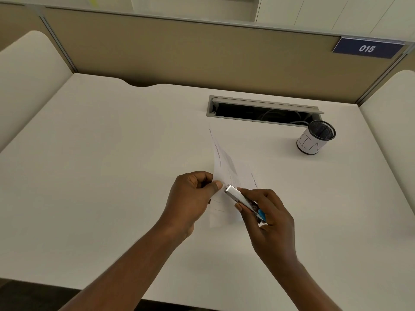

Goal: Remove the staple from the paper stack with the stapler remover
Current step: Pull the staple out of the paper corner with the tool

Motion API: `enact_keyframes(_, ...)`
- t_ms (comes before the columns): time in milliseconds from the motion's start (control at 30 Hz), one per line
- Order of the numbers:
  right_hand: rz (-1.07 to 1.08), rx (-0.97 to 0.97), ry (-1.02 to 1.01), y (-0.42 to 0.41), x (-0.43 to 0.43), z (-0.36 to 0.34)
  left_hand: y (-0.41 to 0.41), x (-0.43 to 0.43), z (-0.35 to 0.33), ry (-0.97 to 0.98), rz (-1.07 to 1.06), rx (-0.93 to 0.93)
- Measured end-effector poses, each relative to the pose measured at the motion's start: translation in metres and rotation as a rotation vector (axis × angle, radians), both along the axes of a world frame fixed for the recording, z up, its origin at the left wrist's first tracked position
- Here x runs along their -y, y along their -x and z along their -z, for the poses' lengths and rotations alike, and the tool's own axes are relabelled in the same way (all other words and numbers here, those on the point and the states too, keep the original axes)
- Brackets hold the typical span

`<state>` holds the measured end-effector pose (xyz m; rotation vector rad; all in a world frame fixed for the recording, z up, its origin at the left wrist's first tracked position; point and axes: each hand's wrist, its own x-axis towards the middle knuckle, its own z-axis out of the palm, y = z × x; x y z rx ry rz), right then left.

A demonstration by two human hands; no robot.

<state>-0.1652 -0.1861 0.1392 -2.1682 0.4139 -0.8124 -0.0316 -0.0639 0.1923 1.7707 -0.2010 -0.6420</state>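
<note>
While held up off the white desk [107, 153], curving up and away from the viewer: paper stack [225, 163], thin, white, only a few sheets, with faint print lines on its face and a line of small text along the right edge. Placed near mid-desk, near corner down between both hands, far corner pointing toward the open cable trough [262, 112]. Lower part hanging behind the hands, either touching the desktop or just above it; cannot tell which. Staple too small to make out.

Left hand [190, 195]: fingers curled, thumb pressed over the near corner of the sheets, pinching them against the forefinger.

Right hand [269, 218]: wrapped round the staple remover [243, 201], thumb on its lower side, fingers over the top. Slim silver metal body, blue plastic at the rear end by the palm, pale blunt nose aimed up and left. Nose right at the pinched corner, just beside the left thumb tip; contact with the paper uncertain.

Farther back on the right, upright: black mesh pen cup [315, 139] with a white hand-lettered label, just in front of the trough's right end. On the beige partition [179, 52] behind, a blue number plate [367, 48] reading 015.
</note>
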Motion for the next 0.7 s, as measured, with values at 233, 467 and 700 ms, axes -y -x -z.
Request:
enact_keyframes(233,0.003,-0.003,-0.03,0.003,-0.01,0.001,0.006,-0.003,0.002,-0.006,-0.004,0.005)
enact_keyframes(467,0.041,0.019,-0.091,0.001,-0.018,-0.003,0.008,-0.007,0.0,0.046,-0.01,-0.024)
enact_keyframes(700,0.023,0.039,-0.219,-0.003,-0.019,-0.007,0.009,-0.01,-0.004,0.11,-0.025,-0.089)
